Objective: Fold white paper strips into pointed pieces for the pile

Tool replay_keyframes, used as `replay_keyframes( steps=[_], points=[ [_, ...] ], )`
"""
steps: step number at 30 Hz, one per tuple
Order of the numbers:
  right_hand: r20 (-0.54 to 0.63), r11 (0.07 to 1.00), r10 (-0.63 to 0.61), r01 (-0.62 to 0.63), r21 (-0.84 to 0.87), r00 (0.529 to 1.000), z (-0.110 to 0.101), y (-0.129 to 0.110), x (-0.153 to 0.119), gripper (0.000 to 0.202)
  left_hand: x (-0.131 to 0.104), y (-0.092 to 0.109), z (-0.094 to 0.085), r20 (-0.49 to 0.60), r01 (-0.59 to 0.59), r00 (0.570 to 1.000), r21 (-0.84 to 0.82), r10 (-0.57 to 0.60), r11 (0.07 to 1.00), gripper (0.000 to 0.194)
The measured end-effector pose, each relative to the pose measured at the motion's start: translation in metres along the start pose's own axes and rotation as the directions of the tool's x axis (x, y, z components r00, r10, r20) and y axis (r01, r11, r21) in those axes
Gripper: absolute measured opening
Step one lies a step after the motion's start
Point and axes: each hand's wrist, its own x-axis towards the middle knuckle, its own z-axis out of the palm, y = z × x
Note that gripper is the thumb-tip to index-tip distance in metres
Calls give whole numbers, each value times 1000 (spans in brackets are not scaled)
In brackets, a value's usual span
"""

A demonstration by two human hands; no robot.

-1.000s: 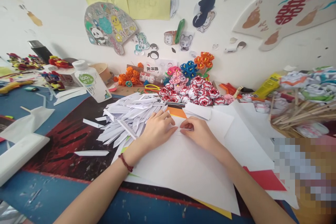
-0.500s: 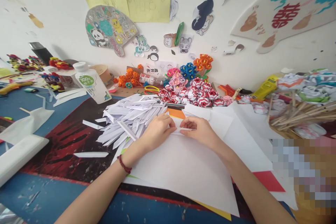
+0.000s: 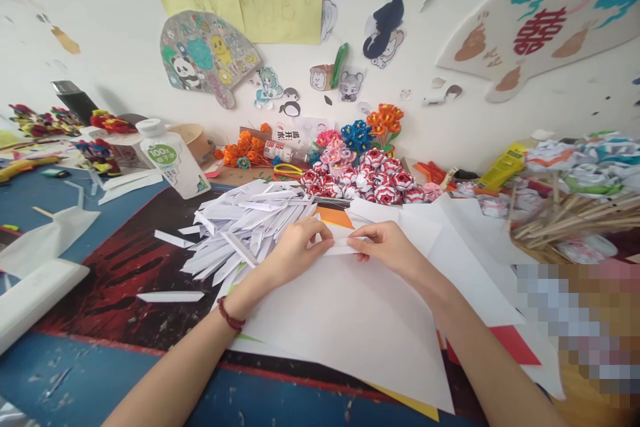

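Between my two hands is a small folded strip of white paper (image 3: pixel 341 249), raised a little over a large white sheet (image 3: pixel 350 320). My left hand (image 3: pixel 300 243) pinches its left end between thumb and fingers. At the other end, the thumb and forefinger of my right hand (image 3: pixel 383 247) close on the strip, the remaining fingers curled below. Beside my left hand lies a heap of folded white paper strips (image 3: pixel 240 223). One loose paper strip (image 3: pixel 171 296) rests apart on the dark red mat (image 3: pixel 125 267).
Red-and-white paper flowers (image 3: pixel 380 177) stand behind my hands, with orange flowers (image 3: pixel 243 149) further left. A white bottle (image 3: pixel 173 159) tilts behind the heap. Wooden sticks (image 3: pixel 575 217) lie at right, near a yellow tube (image 3: pixel 503 167). A white roll (image 3: pixel 40 297) sits at the left edge.
My right hand has shifted its grip on the strip, its thumb and forefinger now stretched toward the left hand. My left hand stays pinched in about the same place.
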Motion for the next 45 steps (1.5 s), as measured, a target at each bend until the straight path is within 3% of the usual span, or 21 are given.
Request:
replay_keyframes(
  steps=[7, 13, 19, 31, 45],
  points=[
    [12, 996, -70, 71, -62, 997, 2, 0, -1, 26, -2, 2, -2, 51, 38, 998, -98, -33, 994, 14],
    [68, 994, -98, 95, 57, 993, 9, -5, -4, 25, -4, 6, -2, 53, -4, 999, -74, 8, 997, 13],
    [45, 987, -137, 133, 87, 989, 11, -11, -6, 21, -2, 10, -2, 22, 68, 998, -117, -66, 991, 14],
    [24, 963, -214, 215, -164, 976, 8, -12, -8, 14, -3, 8, -7, 148, 87, 986, -56, -78, 995, 15],
    [50, 964, -217, 222, -148, 975, 3, -10, -8, 12, -3, 4, -14, 177, 18, 984, -6, -16, 1000, 13]
  ],
)
